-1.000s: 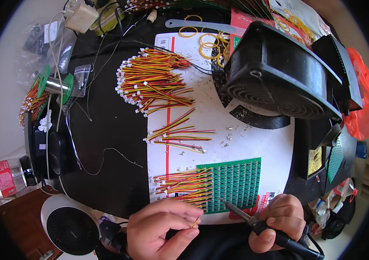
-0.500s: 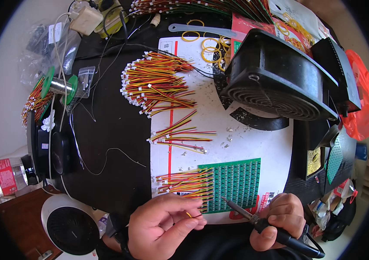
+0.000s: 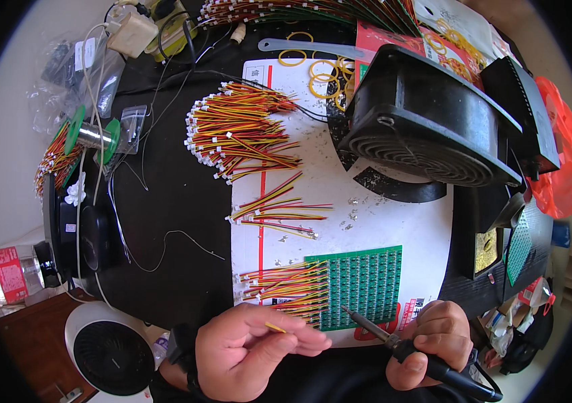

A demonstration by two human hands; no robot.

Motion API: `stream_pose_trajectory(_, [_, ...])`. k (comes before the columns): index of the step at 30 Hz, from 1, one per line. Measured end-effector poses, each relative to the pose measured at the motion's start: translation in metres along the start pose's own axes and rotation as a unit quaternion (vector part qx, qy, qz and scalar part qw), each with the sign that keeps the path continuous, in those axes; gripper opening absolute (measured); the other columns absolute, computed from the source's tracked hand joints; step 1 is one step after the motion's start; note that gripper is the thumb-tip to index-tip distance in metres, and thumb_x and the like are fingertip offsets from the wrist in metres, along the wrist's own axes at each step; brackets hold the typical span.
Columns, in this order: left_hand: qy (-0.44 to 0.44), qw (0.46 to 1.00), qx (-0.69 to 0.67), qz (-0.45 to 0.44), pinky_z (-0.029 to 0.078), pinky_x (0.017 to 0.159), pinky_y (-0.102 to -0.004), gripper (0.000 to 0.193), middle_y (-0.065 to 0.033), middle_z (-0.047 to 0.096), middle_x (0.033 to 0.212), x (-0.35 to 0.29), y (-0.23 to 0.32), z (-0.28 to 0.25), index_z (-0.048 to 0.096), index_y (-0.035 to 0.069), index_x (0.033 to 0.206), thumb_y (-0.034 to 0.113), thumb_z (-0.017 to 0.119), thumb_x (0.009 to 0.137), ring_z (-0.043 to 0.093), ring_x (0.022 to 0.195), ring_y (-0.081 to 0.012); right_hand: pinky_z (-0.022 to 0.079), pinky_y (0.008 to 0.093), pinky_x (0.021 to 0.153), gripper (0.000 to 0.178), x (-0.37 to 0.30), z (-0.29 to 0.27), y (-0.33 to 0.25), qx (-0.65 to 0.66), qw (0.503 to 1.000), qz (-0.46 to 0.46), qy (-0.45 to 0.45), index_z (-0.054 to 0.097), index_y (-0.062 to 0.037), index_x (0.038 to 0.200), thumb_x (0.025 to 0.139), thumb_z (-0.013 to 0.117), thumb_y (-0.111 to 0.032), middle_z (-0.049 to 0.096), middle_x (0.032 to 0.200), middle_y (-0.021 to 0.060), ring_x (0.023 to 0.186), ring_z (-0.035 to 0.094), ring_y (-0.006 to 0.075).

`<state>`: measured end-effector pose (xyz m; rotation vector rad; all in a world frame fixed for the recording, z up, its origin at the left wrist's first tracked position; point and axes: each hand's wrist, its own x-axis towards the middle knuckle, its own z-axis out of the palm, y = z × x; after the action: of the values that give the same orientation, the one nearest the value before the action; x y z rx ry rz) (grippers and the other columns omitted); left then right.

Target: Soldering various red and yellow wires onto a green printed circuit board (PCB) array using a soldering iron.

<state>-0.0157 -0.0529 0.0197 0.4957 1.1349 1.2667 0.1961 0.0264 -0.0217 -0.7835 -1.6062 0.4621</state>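
Observation:
My left hand (image 3: 242, 349) is closed in a pinch on a thin wire lead, whose short yellow stretch (image 3: 274, 328) shows between the fingers; the rest of it is hidden. In my right hand (image 3: 442, 336) is a soldering iron (image 3: 370, 327), its tip pointing up and left over the lower part of a green circuit board panel (image 3: 365, 285). Red, yellow and black wire leads with white connectors (image 3: 286, 275) lie in a row along the panel's left edge. Just above sits a small loose group of the same leads (image 3: 279, 213), with a large pile (image 3: 242, 131) farther off.
A black fan (image 3: 427, 121) stands at the back right of the white sheet (image 3: 407, 225). Solder wire on a green spool (image 3: 91, 134) is at the left. Rubber bands (image 3: 324, 77) and a pale plastic strip (image 3: 306, 46) lie behind. A gold tip-cleaning pad (image 3: 487, 250) sits at right.
My left hand's fingers have shifted and straightened somewhat, and the wire end between them now shows farther left. My right hand and the soldering iron have barely moved.

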Motion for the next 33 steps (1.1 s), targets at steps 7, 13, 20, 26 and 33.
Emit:
stream_pose_trajectory(7, [-0.021,0.853,0.418,0.311,0.058,0.067,-0.0325,0.015,-0.0167,0.071,0.086,0.016,0.012,0.006,0.065,-0.002,0.095,-0.011,0.063,0.083,0.072,0.081,-0.0262,0.028,0.0247,0.042,0.027,0.001,-0.003,-0.002,-0.009,1.000,0.005,-0.014,0.051,-0.0060,0.076,0.081,0.068,-0.027,0.044,0.060,0.0015,0.048,0.040,0.0109])
stream_pose_trajectory(13, [-0.019,0.778,0.519,0.354,0.056,0.059,-0.0300,0.023,-0.0102,0.069,0.081,0.015,-0.006,0.009,0.073,0.002,0.095,-0.005,0.076,0.073,0.068,0.063,-0.0205,0.028,0.0248,0.043,0.026,0.002,-0.004,-0.002,-0.008,0.999,0.015,-0.046,0.052,-0.0064,0.078,0.083,0.067,-0.027,0.045,0.059,0.0015,0.050,0.040,0.0115])
stream_pose_trajectory(20, [-0.101,0.743,0.552,0.366,0.055,0.066,-0.0335,0.017,-0.0137,0.066,0.090,0.018,0.009,0.006,0.071,-0.001,0.100,-0.001,0.070,0.083,0.065,0.075,-0.0255,0.040,0.0279,0.043,0.021,0.026,-0.004,-0.007,0.067,0.991,0.010,-0.117,0.054,0.0015,0.081,0.085,0.069,-0.012,0.051,0.061,0.0069,0.046,0.048,0.0159])
stream_pose_trajectory(26, [-0.065,0.701,0.607,0.370,0.054,0.065,-0.0354,0.014,-0.0127,0.063,0.086,0.020,-0.005,0.013,0.071,-0.003,0.096,-0.002,0.071,0.082,0.064,0.073,-0.0266,0.041,0.0281,0.044,0.020,0.028,-0.006,-0.007,0.079,0.985,0.027,-0.151,0.055,0.0028,0.082,0.084,0.069,-0.011,0.053,0.061,0.0079,0.046,0.050,0.0177])
stream_pose_trajectory(33, [-0.047,0.692,0.614,0.378,0.051,0.055,-0.0313,0.018,-0.0089,0.067,0.082,0.025,-0.015,0.015,0.075,0.001,0.087,-0.004,0.074,0.070,0.063,0.066,-0.0230,0.043,0.0286,0.045,0.019,0.037,-0.013,-0.011,0.078,0.978,0.040,-0.190,0.057,0.0035,0.083,0.082,0.071,-0.009,0.053,0.062,0.0086,0.048,0.052,0.0189])
